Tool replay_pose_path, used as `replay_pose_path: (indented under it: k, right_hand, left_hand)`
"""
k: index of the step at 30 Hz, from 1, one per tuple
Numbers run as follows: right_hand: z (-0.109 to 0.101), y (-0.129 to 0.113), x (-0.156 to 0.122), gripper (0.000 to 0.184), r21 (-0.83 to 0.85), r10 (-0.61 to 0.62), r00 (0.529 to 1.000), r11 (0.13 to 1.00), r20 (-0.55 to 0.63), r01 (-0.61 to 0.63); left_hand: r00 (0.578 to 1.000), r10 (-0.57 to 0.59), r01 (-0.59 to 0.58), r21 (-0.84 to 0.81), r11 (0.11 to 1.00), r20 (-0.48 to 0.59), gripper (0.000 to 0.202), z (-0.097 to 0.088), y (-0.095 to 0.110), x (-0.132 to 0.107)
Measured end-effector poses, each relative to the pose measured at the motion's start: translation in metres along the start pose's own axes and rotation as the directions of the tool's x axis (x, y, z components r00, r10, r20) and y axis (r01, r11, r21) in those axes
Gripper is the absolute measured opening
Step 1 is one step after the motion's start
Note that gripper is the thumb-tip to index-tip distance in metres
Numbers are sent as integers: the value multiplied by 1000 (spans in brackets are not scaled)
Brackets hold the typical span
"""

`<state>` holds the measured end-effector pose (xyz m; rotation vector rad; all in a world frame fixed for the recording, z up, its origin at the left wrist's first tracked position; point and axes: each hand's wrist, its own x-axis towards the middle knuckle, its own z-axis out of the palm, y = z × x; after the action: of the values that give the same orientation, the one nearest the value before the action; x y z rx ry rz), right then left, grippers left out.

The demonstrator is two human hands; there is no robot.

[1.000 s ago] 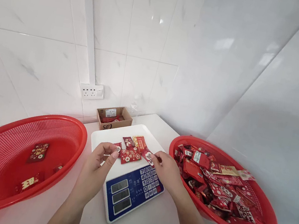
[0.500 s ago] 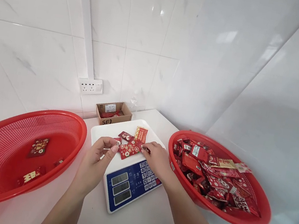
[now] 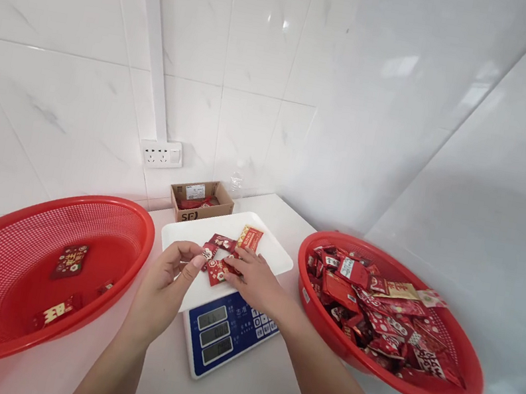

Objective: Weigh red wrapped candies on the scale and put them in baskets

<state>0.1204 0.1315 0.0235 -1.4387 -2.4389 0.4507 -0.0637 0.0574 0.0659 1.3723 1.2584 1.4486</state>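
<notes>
The right hand (image 3: 256, 281) partly hides a red packet (image 3: 216, 272).

Left grip (image 3: 165, 287) pinches one packet (image 3: 208, 253), right grip (image 3: 259, 284) partly covers another packet (image 3: 216, 273)

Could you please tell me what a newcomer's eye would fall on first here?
Probably the two big red baskets: the right basket is heaped with mostly red packets, while the left basket shows only a few. Between them stands a white scale with a blue panel, where the left hand and right hand are at small packets on its tray.
</notes>
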Motion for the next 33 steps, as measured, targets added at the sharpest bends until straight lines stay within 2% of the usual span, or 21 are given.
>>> replay_pose_path:
  k: [3,6,8,13,22,25,30,33]
  right_hand:
    - [-7,4,7,45,5,53,998,999,-17,-53]
    - [-12,13,21,69,-4,163,986,987,-17,-163]
    - [-14,17,31,78,-10,200,980,980,19,-200]
    - [-11,11,47,82,-32,138,986,990,90,-136]
    - [-3,-9,48,79,-43,-49,992,998,116,54]
    - [-1,-9,50,68,-42,-78,990,996,113,84]
    - [-4,-4,49,40,-42,-128,991,991,42,130]
    - [-5,-1,48,41,-37,-137,990,990,27,138]
  left_hand:
    - [1000,2,-2,-9,1000,-8,33,-1,3,0]
    - [1000,7,-7,-22,1000,-11,33,-1,5,0]
    - [1000,7,-7,-25,1000,-11,33,-1,6,0]
    - [1000,13,-14,-17,1000,-26,35,-2,7,1]
    - [998,15,-14,13,1000,-54,37,-7,4,1]
    - [999,12,-11,12,1000,-49,37,-7,3,1]
    - [1000,7,-7,6,1000,-20,35,-6,4,0]
    - [1000,5,-5,0,1000,-2,34,-6,5,-1]
